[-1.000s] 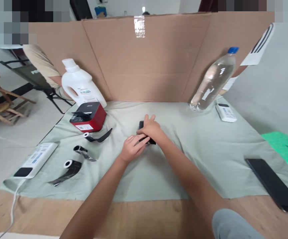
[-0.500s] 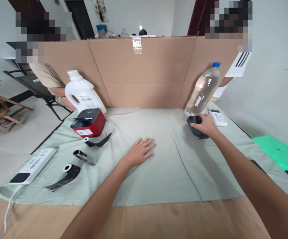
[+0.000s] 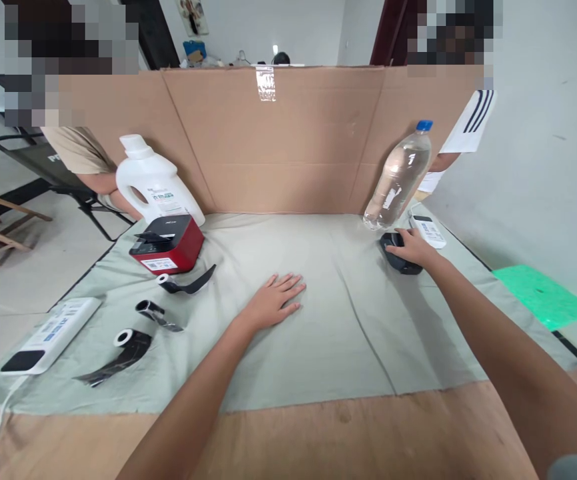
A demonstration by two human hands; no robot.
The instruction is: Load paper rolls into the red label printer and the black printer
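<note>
My left hand (image 3: pixel 274 301) lies flat on the pale green cloth (image 3: pixel 328 333) near the middle, fingers spread, holding nothing. My right hand (image 3: pixel 412 249) reaches to the far right and rests on a small black device (image 3: pixel 397 254) that sits on the cloth just below a clear plastic water bottle (image 3: pixel 397 179). The fingers curl over the device's right side; part of it is hidden under the hand.
A red and black label printer (image 3: pixel 167 244) and a white detergent jug (image 3: pixel 151 183) stand at the back left. Three black tape rolls (image 3: pixel 133 340) and a white power strip (image 3: pixel 43 333) lie left. A white remote (image 3: pixel 428 231), a green sheet (image 3: pixel 543 297) and a cardboard screen (image 3: pixel 278 140) surround. People sit behind.
My right hand carried the black device from the middle of the cloth to the far right beside the bottle. My left hand let go and now lies flat.
</note>
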